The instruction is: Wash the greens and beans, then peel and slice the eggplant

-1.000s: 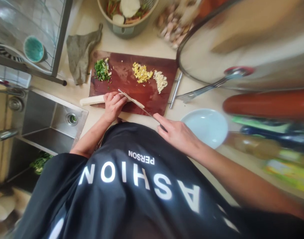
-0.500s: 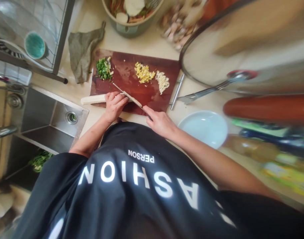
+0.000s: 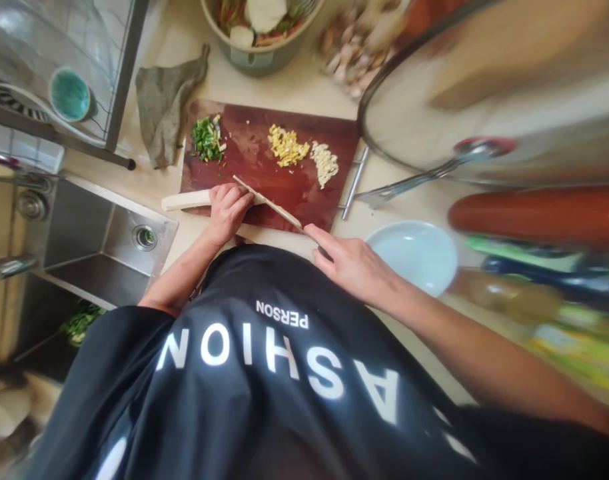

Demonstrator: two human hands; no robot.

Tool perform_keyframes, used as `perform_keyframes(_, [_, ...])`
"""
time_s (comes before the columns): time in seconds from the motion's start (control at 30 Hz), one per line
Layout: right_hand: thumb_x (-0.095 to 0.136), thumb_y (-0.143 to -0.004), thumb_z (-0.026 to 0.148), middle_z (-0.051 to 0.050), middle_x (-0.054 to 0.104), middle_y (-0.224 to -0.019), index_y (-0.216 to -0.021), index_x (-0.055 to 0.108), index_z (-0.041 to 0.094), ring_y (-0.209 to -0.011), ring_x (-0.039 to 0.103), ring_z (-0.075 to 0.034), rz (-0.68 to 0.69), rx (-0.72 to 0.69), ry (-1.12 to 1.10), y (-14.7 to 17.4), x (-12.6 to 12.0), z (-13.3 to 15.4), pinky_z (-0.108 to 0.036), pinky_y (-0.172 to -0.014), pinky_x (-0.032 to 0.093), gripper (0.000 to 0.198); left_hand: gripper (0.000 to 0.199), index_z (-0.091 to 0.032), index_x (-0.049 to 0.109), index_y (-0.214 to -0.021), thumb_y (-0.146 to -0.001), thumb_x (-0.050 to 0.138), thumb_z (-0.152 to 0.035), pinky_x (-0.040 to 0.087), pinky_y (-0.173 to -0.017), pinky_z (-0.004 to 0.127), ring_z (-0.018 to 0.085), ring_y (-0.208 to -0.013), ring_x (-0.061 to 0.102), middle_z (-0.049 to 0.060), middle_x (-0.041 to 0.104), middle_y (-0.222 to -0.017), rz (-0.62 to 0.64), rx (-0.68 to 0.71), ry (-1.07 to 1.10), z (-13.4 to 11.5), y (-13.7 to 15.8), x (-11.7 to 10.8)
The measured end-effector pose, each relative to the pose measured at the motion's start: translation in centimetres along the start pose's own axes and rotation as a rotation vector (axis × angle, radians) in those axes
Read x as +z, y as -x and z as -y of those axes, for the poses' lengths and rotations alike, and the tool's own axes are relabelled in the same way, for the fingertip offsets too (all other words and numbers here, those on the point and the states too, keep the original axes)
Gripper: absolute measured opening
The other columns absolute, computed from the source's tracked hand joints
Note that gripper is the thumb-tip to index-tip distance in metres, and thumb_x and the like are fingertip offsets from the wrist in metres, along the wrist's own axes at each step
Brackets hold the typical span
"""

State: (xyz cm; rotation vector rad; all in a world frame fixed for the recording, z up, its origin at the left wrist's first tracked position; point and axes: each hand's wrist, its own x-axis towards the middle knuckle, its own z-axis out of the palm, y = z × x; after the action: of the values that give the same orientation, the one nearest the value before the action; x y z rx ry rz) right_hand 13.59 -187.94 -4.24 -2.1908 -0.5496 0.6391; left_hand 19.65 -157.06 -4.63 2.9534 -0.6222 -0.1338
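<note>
My left hand (image 3: 228, 212) is closed over a long, pale, peeled-looking vegetable (image 3: 184, 200), whose exact kind I cannot make out. It lies across the near left edge of a dark red cutting board (image 3: 247, 143), one end jutting past it. In my right hand (image 3: 352, 263) is a kitchen knife (image 3: 274, 205), its handle mostly hidden by the fingers. The blade slants over the vegetable, just right of my left fingertips. Farther up the board are chopped greens (image 3: 207, 139), yellow diced bits (image 3: 287, 147) and white minced bits (image 3: 324, 165).
A pale blue bowl (image 3: 417, 257) stands right of my right hand. A grey cloth (image 3: 164, 107) and a steel sink (image 3: 124, 230) are at left. Behind the board is a colander (image 3: 257, 60) with scraps. A large glass lid (image 3: 409, 133) leans at right.
My right hand and the knife have shifted right and toward my body. My left hand has moved very slightly left, still on the vegetable.
</note>
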Motion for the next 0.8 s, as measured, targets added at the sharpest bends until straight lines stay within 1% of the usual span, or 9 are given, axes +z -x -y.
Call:
perform_keyframes(0.1, [0.051, -0.091, 0.022, -0.007, 0.078, -0.087, -0.146, 0.057, 0.019, -0.069, 0.072, -0.023, 0.024, 0.024, -0.012, -2.1, 1.1, 0.1, -0.030, -0.068, 0.055, 0.055, 0.043, -0.024, 0.070, -0.107, -0.107, 0.034, -0.049, 0.038, -0.097, 0.045, 0.025, -0.107, 0.061, 0.011, 0.072, -0.102, 0.031, -0.006, 0.028, 0.1, 0.0, 0.0])
perform_keyframes(0.2, [0.051, -0.092, 0.020, -0.009, 0.079, -0.095, -0.147, 0.056, 0.018, -0.078, 0.075, -0.025, 0.019, 0.054, -0.054, -4.5, 2.6, 0.0, -0.031, -0.074, 0.056, 0.056, 0.036, -0.026, 0.070, -0.108, -0.106, 0.039, -0.045, 0.037, -0.100, 0.046, 0.025, -0.109, 0.060, 0.010, 0.073, -0.109, 0.048, -0.005, 0.051, 0.1, 0.0, -0.2])
perform_keyframes(0.27, [0.049, -0.093, 0.020, -0.010, 0.080, -0.099, -0.148, 0.056, 0.017, -0.081, 0.075, -0.025, -0.003, 0.060, -0.096, -5.4, 2.9, -0.3, -0.032, -0.078, 0.056, 0.055, 0.035, -0.026, 0.070, -0.106, -0.106, 0.040, -0.043, 0.038, -0.099, 0.045, 0.024, -0.107, 0.060, 0.009, 0.073, -0.110, 0.032, 0.011, 0.046, 0.1, 0.0, -0.3])
perform_keyframes(0.33, [0.047, -0.095, 0.023, -0.010, 0.079, -0.100, -0.147, 0.056, 0.016, -0.083, 0.075, -0.025, -0.036, 0.050, -0.114, -5.2, 2.5, -0.6, -0.032, -0.078, 0.056, 0.054, 0.037, -0.025, 0.070, -0.105, -0.107, 0.038, -0.043, 0.040, -0.097, 0.044, 0.023, -0.105, 0.061, 0.009, 0.073, -0.107, 0.012, 0.028, 0.031, 0.1, 0.0, -0.5])
perform_keyframes(0.43, [0.048, -0.094, 0.024, -0.010, 0.078, -0.092, -0.146, 0.057, 0.016, -0.078, 0.074, -0.026, -0.060, 0.013, -0.083, -3.3, 1.1, -0.6, -0.032, -0.073, 0.055, 0.053, 0.042, -0.024, 0.070, -0.104, -0.108, 0.033, -0.045, 0.041, -0.094, 0.043, 0.022, -0.103, 0.062, 0.010, 0.072, -0.104, -0.002, 0.020, 0.024, 0.0, 0.1, -0.7])
perform_keyframes(0.53, [0.049, -0.093, 0.023, -0.008, 0.077, -0.086, -0.144, 0.058, 0.017, -0.069, 0.071, -0.023, -0.031, -0.023, -0.044, -1.1, -0.4, -0.2, -0.030, -0.066, 0.052, 0.053, 0.046, -0.023, 0.070, -0.105, -0.108, 0.032, -0.048, 0.041, -0.096, 0.045, 0.024, -0.105, 0.062, 0.011, 0.072, -0.104, 0.005, -0.011, 0.047, 0.0, 0.1, -0.7])
perform_keyframes(0.6, [0.049, -0.092, 0.022, -0.008, 0.076, -0.083, -0.144, 0.059, 0.017, -0.064, 0.069, -0.022, -0.002, -0.021, -0.018, -0.2, -0.9, 0.0, -0.029, -0.063, 0.051, 0.052, 0.047, -0.023, 0.070, -0.106, -0.107, 0.032, -0.050, 0.039, -0.098, 0.045, 0.025, -0.106, 0.061, 0.011, 0.072, -0.103, 0.016, -0.027, 0.074, 0.1, 0.1, -0.6])
perform_keyframes(0.7, [0.049, -0.092, 0.022, -0.006, 0.077, -0.082, -0.144, 0.058, 0.018, -0.062, 0.068, -0.021, 0.045, 0.008, 0.000, -0.5, -0.6, 0.3, -0.028, -0.063, 0.050, 0.053, 0.047, -0.022, 0.070, -0.105, -0.107, 0.033, -0.051, 0.039, -0.099, 0.044, 0.025, -0.106, 0.061, 0.011, 0.073, -0.102, 0.016, -0.027, 0.099, 0.2, 0.0, -0.3])
perform_keyframes(0.8, [0.048, -0.093, 0.021, -0.010, 0.079, -0.097, -0.146, 0.056, 0.017, -0.074, 0.073, -0.023, 0.072, 0.038, -0.012, -2.6, 0.7, 0.5, -0.029, -0.072, 0.054, 0.054, 0.046, -0.023, 0.071, -0.104, -0.107, 0.034, -0.050, 0.039, -0.098, 0.043, 0.024, -0.105, 0.061, 0.010, 0.073, -0.101, -0.003, -0.006, 0.097, 0.3, -0.1, -0.2])
